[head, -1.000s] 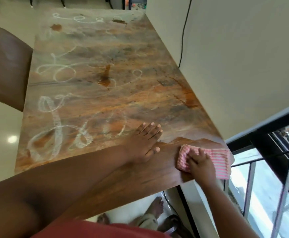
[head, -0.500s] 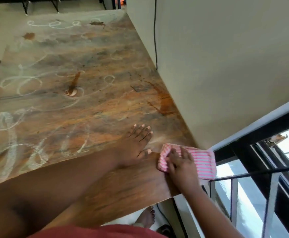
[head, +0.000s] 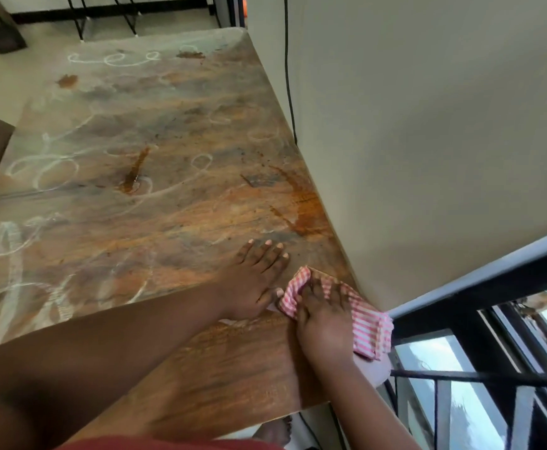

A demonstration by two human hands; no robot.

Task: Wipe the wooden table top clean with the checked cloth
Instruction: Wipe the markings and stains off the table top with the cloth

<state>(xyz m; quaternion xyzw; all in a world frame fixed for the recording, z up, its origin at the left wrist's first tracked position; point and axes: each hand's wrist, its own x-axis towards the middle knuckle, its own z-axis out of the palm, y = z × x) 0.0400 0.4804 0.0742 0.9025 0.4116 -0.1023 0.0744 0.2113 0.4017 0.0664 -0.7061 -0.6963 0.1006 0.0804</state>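
My right hand [head: 322, 323] presses the folded checked cloth [head: 368, 323] flat at the bench's near right corner, fingers spread on top rather than curled round it, so that grip is released. My left hand [head: 254, 280] lies flat on the wood just beside it, holding nothing. To do this well I'd keep my palm's weight over the cloth and sweep in overlapping strokes up the bench [head: 168, 206], toward the brown stain [head: 304, 209] and white scribbles [head: 48, 170].
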